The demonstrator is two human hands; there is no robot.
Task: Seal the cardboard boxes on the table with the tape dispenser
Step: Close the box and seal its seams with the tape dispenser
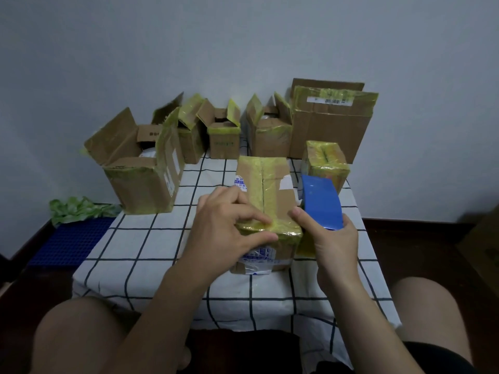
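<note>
A closed cardboard box [272,190] with yellowish tape along its top seam lies in the middle of the table [140,247]. My left hand [226,225] lies over its near left corner, thumb and fingers pressing the tape at the front edge. My right hand [332,241] grips a blue tape dispenser [320,201] held against the box's right side near the front corner, index finger stretched toward the tape. A small closed box [325,160] wrapped in yellow tape stands just behind the dispenser.
Along the wall stand several open boxes: a large one [140,174] at the left, smaller ones [224,139] in the middle, one [270,133] beside a tall box [329,125]. Green cloth [78,209] and a blue mat [73,241] lie on the floor left. My knees flank the table.
</note>
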